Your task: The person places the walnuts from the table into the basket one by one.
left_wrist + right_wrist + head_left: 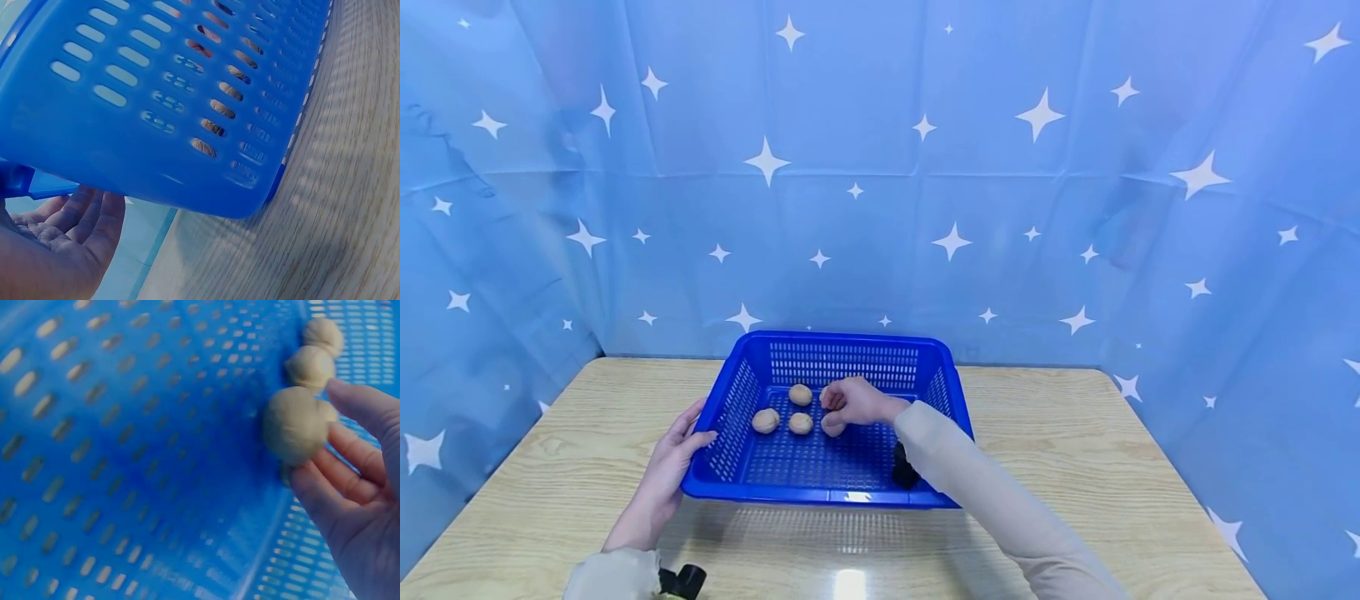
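Note:
Several tan walnuts (801, 395) lie in a blue plastic basket (775, 497). My left hand (672, 454) grips the basket's left rim, thumb over the top edge; in the left wrist view its fingers (94, 219) are under that rim. Inside the basket, my right hand (859, 402) reaches in among the walnuts with bent fingers. The right wrist view shows the right hand's fingertips against a walnut (295, 425), with one digit along its lower edge. Two more walnuts (311, 367) sit close beyond it. Part of another walnut is hidden behind the fingers.
The basket has slotted walls and stands on a light wood-grain table (1045, 442). A blue curtain (865, 275) with white stars hangs behind and at both sides. A black wrist device (904, 468) on the right arm hangs inside the basket's near right corner.

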Tool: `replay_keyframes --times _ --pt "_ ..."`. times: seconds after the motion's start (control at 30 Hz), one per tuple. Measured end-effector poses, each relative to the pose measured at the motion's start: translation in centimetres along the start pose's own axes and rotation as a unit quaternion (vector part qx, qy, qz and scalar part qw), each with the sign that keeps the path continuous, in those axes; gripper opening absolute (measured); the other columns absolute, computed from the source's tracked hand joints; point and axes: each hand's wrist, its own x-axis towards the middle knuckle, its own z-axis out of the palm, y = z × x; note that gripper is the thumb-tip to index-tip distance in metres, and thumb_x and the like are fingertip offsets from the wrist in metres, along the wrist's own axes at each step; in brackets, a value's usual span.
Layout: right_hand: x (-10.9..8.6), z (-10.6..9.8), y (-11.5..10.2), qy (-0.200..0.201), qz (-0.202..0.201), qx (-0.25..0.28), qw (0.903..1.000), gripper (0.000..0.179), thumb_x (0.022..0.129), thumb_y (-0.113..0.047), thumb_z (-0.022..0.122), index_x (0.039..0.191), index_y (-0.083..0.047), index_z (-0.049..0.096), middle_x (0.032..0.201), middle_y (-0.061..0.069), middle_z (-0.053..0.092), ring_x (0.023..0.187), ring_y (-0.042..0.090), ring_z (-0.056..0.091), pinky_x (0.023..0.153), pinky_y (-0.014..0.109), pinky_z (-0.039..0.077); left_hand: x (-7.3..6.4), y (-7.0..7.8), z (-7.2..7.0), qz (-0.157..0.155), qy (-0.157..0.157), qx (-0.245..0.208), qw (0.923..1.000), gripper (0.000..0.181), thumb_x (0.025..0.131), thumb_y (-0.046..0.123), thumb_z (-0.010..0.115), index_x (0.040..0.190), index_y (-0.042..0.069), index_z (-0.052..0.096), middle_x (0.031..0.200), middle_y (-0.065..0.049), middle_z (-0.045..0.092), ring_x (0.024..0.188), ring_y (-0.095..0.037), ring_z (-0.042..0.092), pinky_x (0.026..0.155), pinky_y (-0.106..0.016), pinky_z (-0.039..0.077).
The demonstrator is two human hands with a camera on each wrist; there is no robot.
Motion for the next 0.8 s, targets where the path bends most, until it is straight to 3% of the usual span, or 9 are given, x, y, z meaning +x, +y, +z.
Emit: replay_keyframes --times 0.3,0.8 --pt "-1.4 -3.3 -1.9 0.025 0.03 0.041 0.9984 0.022 0.086 -0.01 0.067 0.104 0.002 0.064 0.101 0.011 0.066 0.094 0.019 0.062 0.079 0.025 0.048 0.0 0.0 -0.1 0.0 -0.001 0.002 1.0 0.066 0.096 0.018 0.047 0.152 0.015 0.011 0.151 -0.011 0.022 0.098 0.003 0.049 0.082 -0.019 0.041" --pt "-7.8 -7.7 -2.8 0.074 -0.01 0.04 0.9964 0.026 0.087 -0.019 0.067 0.11 -0.008 0.063 0.107 0.004 0.065 0.1 0.017 0.061 0.085 0.032 0.049 -0.1 0.0 -0.1 -0.012 -0.002 0.007 0.9999 0.066 0.097 0.02 0.047 0.152 0.018 0.011 0.151 -0.01 0.023 0.097 0.001 0.049 0.081 -0.021 0.041"
